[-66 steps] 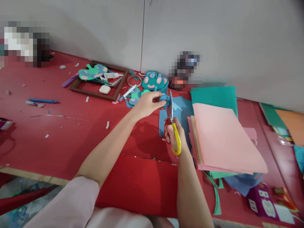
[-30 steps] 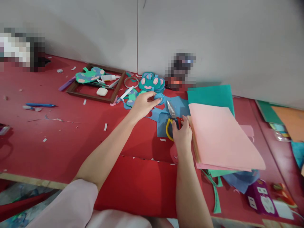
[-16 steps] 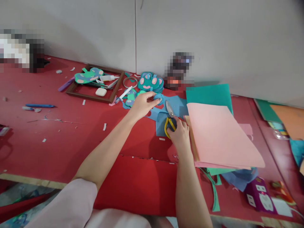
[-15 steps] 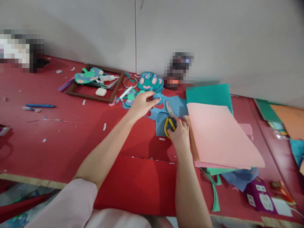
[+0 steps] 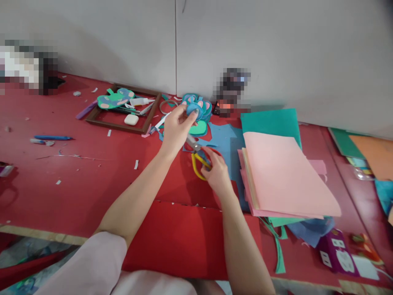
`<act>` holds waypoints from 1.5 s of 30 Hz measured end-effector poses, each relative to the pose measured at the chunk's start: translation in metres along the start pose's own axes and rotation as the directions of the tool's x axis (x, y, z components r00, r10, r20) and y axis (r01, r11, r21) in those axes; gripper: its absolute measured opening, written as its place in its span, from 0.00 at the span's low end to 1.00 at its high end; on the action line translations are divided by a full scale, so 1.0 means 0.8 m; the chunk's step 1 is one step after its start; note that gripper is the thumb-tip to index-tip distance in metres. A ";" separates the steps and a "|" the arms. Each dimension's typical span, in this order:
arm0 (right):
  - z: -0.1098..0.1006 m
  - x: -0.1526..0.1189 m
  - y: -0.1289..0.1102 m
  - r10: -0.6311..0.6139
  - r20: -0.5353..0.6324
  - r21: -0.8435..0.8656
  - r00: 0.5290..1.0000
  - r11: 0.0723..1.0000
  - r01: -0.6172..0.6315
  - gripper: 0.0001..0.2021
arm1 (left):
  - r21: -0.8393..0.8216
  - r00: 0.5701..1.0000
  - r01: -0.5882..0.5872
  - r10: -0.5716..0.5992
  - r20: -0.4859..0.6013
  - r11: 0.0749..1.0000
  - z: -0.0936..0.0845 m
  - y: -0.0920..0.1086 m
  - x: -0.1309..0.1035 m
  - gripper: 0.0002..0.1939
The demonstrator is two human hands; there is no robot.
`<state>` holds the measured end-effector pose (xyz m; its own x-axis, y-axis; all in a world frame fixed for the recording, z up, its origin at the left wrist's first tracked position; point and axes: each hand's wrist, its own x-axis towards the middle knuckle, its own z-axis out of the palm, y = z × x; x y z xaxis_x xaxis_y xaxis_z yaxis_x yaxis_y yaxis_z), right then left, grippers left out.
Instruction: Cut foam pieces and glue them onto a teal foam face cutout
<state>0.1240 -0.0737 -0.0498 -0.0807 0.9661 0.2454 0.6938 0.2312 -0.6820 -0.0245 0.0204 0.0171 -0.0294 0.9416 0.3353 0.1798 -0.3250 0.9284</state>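
Note:
Between the thumb and fingers of my left hand (image 5: pixel 178 129) is a small round blue felt piece (image 5: pixel 194 110). My right hand (image 5: pixel 216 168) grips scissors (image 5: pixel 198 159) with yellow and red handles; their blades point up and left, just below my left hand. Under and right of the scissors lies a blue felt sheet (image 5: pixel 229 141) with cut edges. Behind the blue piece is a stack of teal felt shapes with pink spots (image 5: pixel 207 107), and a bright green shape (image 5: pixel 199 128) lies just below the stack.
A brown wooden frame (image 5: pixel 116 126) holds a felt shape, a white tube and a white oval object. Pink sheets (image 5: pixel 285 176) lie at the right over a teal sheet (image 5: pixel 273 119). A blue pen (image 5: pixel 53 137) rests at the left. A purple box (image 5: pixel 337 252) sits at lower right.
My left hand has moved slightly left and up with the round blue piece. My right hand and the scissors have moved left. The blue sheet has shifted, uncovering the green shape.

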 end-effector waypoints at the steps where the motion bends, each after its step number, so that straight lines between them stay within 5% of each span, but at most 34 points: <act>1: 0.008 -0.001 -0.005 -0.077 0.071 0.020 0.994 0.997 0.076 0.33 | 0.012 1.000 -0.009 0.009 -0.021 1.000 0.000 0.000 0.000 0.12; 8: 0.023 -0.006 -0.026 -0.276 0.288 0.264 0.917 0.943 0.201 0.31 | 0.012 0.998 0.009 -0.010 0.057 1.000 0.010 -0.002 -0.009 0.13; 11: 0.004 -0.001 -0.019 -0.179 0.214 0.391 0.960 0.916 0.083 0.17 | -0.037 0.989 0.047 -0.041 0.139 0.998 0.023 0.003 -0.016 0.10; 13: -0.006 0.006 -0.007 -0.017 0.049 0.497 0.999 0.867 -0.010 0.12 | -0.067 0.977 0.082 -0.067 0.202 0.994 0.033 0.002 -0.023 0.09; 16: -0.012 0.018 0.016 0.252 -0.163 0.628 0.954 0.773 -0.097 0.13 | -0.072 0.961 0.096 -0.073 0.268 0.993 0.050 -0.015 -0.034 0.06; 20: -0.005 0.032 0.043 0.452 -0.167 0.735 0.877 0.650 -0.195 0.17 | 0.081 0.942 0.145 -0.163 0.294 0.986 0.068 -0.059 -0.050 0.08; 27: -0.001 0.034 0.057 0.429 -0.046 0.737 0.902 0.624 -0.259 0.16 | 0.182 0.909 0.013 -0.088 0.408 0.983 0.069 -0.084 -0.057 0.08; 31: -0.004 0.038 0.062 0.444 0.005 0.787 0.896 0.552 -0.278 0.16 | 0.039 0.905 0.116 -0.122 0.409 0.993 0.068 -0.086 -0.056 0.12; 37: -0.010 0.045 0.070 0.585 0.009 0.908 0.811 0.336 -0.252 0.19 | -0.112 0.919 0.258 -0.208 0.336 0.960 0.067 -0.086 -0.057 0.15; 45: -0.006 0.048 0.060 0.622 -0.009 0.896 0.783 0.353 -0.270 0.17 | -0.163 0.911 0.317 -0.253 0.325 0.934 0.065 -0.086 -0.057 0.15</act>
<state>0.1572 -0.0257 -0.0697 0.3751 0.8990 -0.2259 -0.3750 -0.0757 -0.9239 0.0154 0.0042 -0.0701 0.2475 0.9687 0.0191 -0.0017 -0.0193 0.9998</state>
